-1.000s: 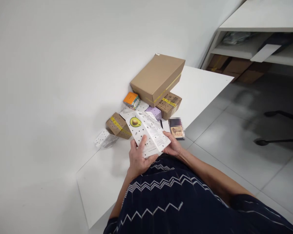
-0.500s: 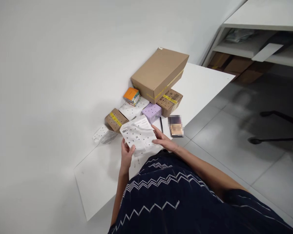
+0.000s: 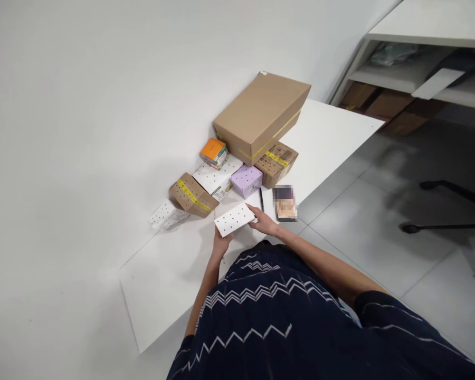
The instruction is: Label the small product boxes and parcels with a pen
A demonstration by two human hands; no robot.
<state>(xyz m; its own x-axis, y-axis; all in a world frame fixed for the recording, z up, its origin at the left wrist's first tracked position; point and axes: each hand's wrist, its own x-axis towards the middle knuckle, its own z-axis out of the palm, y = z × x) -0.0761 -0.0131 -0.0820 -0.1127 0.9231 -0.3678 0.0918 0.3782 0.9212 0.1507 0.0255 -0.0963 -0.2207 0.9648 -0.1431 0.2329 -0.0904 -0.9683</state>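
Observation:
Between my two hands is a white box (image 3: 234, 218) with small dark printed marks, held above the table and turned so a narrow side faces up. My left hand (image 3: 221, 241) grips its left lower end, the fingers partly hidden beneath it. At the opposite end, my right hand (image 3: 264, 221) has its fingers closed on the edge. Just beyond the held box are a purple dotted box (image 3: 246, 179) and a brown box with yellow tape (image 3: 190, 196). A black pen (image 3: 262, 200) lies near my right hand.
A large cardboard box (image 3: 257, 116) rests partly over another brown taped box (image 3: 279, 162). An orange box (image 3: 214, 152) sits on a white dotted box (image 3: 214, 177). Further left is a crumpled white package (image 3: 167, 216). White shelving (image 3: 396, 79) and a chair base (image 3: 451, 227) stand right.
The white box has been tilted from showing its broad face with a barcode to showing a narrow dotted side. My left hand has shifted right and up with it.

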